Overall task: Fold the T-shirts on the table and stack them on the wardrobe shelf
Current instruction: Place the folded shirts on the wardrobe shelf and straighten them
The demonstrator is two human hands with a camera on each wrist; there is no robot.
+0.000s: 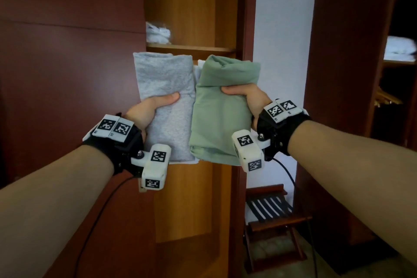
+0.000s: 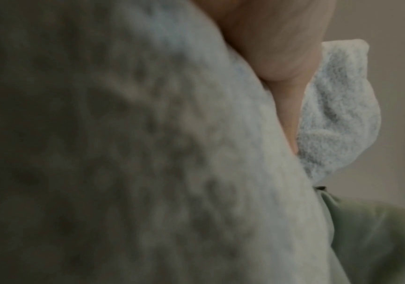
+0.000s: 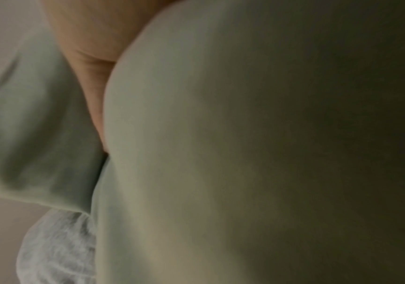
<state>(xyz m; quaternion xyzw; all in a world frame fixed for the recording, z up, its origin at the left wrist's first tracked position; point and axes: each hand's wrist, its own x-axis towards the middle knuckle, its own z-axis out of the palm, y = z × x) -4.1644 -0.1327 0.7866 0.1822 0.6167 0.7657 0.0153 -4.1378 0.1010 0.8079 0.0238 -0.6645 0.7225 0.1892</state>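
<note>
A folded grey T-shirt [image 1: 165, 106] and a folded green T-shirt [image 1: 222, 108] are held up side by side in front of the open wardrobe. My left hand [image 1: 150, 108] grips the grey one, thumb on top, fingers hidden under it. My right hand [image 1: 244, 97] grips the green one the same way. A bit of white cloth [image 1: 195, 70] shows between and beneath them. Close up, the grey T-shirt [image 2: 148, 153] fills the left wrist view, and the green T-shirt [image 3: 245, 153] fills the right wrist view. The wardrobe shelf [image 1: 191, 47] lies just behind the shirts' far ends.
A small pile of white cloth [image 1: 158, 32] sits at the left end of that shelf. A dark red wardrobe door [image 1: 67, 74] stands left. A wooden folding rack [image 1: 270, 214] stands low right. Another open closet [image 1: 399, 52] with white linen and hangers is far right.
</note>
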